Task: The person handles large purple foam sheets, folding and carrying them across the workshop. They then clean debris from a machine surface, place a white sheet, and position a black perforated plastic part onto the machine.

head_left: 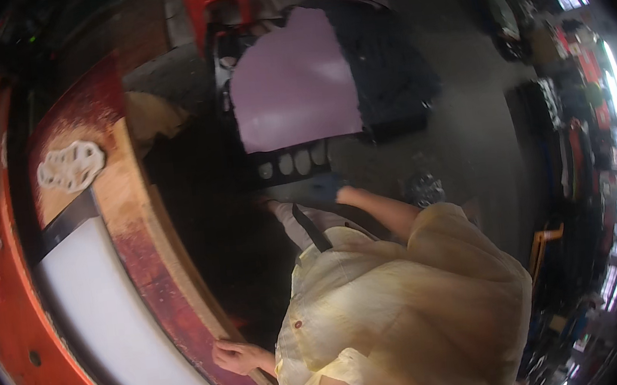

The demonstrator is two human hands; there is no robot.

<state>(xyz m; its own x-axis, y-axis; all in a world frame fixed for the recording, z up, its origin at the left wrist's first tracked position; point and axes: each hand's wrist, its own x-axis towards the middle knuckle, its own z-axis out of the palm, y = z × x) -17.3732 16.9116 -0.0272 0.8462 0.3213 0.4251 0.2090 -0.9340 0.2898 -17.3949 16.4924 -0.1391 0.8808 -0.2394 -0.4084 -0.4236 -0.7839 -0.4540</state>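
My left hand (240,356), bare, is at the lower left with its fingers bent over the edge of a worn wooden board (149,239). The board has red patches and a pale, scuffed top. A white panel (129,328) lies beside it. Farther up the board rests a white, lacy scalloped piece (71,166), away from both hands. My right hand (327,187), in a dark blue glove, hangs low beside my grey trousers, blurred; its fingers cannot be made out. Nearest it is a dark sheet with oval holes (294,162), under a large pinkish-purple sheet (293,81).
An orange machine frame (15,298) runs along the left rim. Dark sheet material (389,64) lies beside the purple sheet, and a red stool (220,6) stands beyond. A clear plastic heap (424,188) sits on the floor to the right. Cluttered shelves line the far right.
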